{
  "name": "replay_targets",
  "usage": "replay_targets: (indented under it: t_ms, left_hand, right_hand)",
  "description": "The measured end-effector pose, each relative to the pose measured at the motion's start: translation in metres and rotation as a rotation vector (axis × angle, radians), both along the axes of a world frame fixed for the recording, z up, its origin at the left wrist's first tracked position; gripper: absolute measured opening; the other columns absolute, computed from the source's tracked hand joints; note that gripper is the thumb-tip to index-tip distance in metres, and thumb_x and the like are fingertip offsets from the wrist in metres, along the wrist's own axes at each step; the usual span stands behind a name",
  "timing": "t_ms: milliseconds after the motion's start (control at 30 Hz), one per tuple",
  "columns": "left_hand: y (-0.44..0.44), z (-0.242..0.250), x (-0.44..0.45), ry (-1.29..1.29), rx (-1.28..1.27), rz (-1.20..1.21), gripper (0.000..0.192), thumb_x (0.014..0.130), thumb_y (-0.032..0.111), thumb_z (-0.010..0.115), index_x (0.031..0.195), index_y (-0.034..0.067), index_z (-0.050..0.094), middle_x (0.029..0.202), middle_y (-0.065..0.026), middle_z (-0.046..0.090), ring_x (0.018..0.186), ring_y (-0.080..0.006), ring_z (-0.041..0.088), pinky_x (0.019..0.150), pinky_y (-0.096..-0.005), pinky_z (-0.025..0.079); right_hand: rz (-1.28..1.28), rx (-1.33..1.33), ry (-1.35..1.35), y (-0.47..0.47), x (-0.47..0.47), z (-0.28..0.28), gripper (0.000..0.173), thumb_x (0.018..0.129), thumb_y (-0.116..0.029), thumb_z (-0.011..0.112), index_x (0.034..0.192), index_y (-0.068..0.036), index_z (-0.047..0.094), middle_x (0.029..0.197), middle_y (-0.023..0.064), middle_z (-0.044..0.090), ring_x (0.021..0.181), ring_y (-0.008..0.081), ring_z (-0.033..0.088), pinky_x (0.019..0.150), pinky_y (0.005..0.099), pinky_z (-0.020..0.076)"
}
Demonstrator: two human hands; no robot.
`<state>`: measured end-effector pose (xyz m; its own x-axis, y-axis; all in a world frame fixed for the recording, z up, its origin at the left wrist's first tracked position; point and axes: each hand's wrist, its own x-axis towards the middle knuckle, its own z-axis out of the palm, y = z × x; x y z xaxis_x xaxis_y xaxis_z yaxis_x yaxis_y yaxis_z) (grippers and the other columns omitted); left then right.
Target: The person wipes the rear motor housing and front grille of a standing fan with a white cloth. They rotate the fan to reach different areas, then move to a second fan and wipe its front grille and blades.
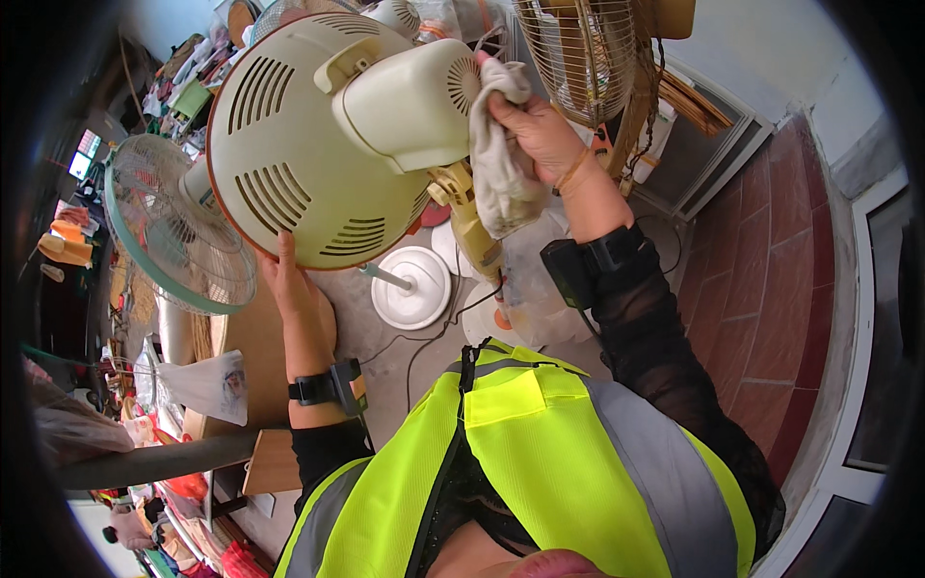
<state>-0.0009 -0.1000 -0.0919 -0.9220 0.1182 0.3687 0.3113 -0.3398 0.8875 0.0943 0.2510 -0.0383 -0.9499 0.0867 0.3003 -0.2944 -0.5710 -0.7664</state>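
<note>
In front of me is a cream electric fan head (325, 166), its slotted back shell turned towards me. My left hand (285, 264) grips the lower left rim of that shell, thumb on the near side. A whitish cloth (498, 166) hangs from my right hand (531, 130), pinched between thumb and fingers. The cloth lies against the vented end of the fan's motor housing (412, 108). Below the housing, a yellowed neck (473, 227) carries the head. Some of my right fingers are hidden behind the cloth.
A green-rimmed fan (177, 224) stands close on the left, and a brownish wire-caged fan (585, 58) at the upper right. Beneath are a white round base (410, 287), a dark cable (433, 336) and clear plastic (542, 282). Reddish tiles (759, 289) lie to the right.
</note>
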Motion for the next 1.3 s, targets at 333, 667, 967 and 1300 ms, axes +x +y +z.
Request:
replay_targets:
  t_ms: [333, 667, 967, 1300]
  left_hand:
    - [0.003, 0.001, 0.004, -0.016, 0.047, 0.031, 0.053, 0.094, 0.016, 0.061, 0.139, 0.002, 0.037, 0.13, -0.0097, 0.054, 0.116, -0.0172, 0.053, 0.098, -0.0315, 0.042]
    - [-0.001, 0.0, 0.002, -0.03, 0.02, -0.011, 0.053, 0.095, 0.017, 0.06, 0.141, 0.005, 0.036, 0.131, -0.0082, 0.053, 0.116, -0.017, 0.053, 0.096, -0.0307, 0.043]
    - [-0.001, 0.001, 0.002, -0.028, -0.041, 0.013, 0.058, 0.096, 0.022, 0.059, 0.146, 0.011, 0.03, 0.139, -0.0055, 0.047, 0.123, -0.0174, 0.049, 0.1, -0.0329, 0.042]
    - [-0.005, -0.001, -0.001, -0.009, -0.032, -0.027, 0.059, 0.096, 0.019, 0.059, 0.146, 0.01, 0.03, 0.139, -0.0058, 0.047, 0.124, -0.0176, 0.047, 0.101, -0.033, 0.041]
  right_hand:
    - [-0.271, 0.101, 0.025, -0.012, -0.01, -0.009, 0.053, 0.092, 0.002, 0.057, 0.141, -0.013, 0.046, 0.14, -0.0005, 0.048, 0.119, 0.0103, 0.05, 0.1, 0.0246, 0.043]
    - [-0.127, 0.025, 0.002, 0.011, -0.015, -0.01, 0.049, 0.092, -0.014, 0.064, 0.138, -0.008, 0.048, 0.129, 0.0013, 0.057, 0.116, 0.0107, 0.054, 0.099, 0.0257, 0.0442]
    - [-0.37, 0.129, -0.106, 0.002, -0.019, -0.002, 0.038, 0.088, -0.01, 0.069, 0.122, -0.001, 0.059, 0.115, 0.0065, 0.064, 0.103, 0.0137, 0.061, 0.09, 0.0265, 0.0488]
    - [-0.305, 0.061, -0.167, 0.015, -0.022, -0.008, 0.032, 0.085, -0.008, 0.072, 0.115, -0.004, 0.064, 0.109, 0.0032, 0.066, 0.1, 0.0117, 0.061, 0.089, 0.0251, 0.0481]
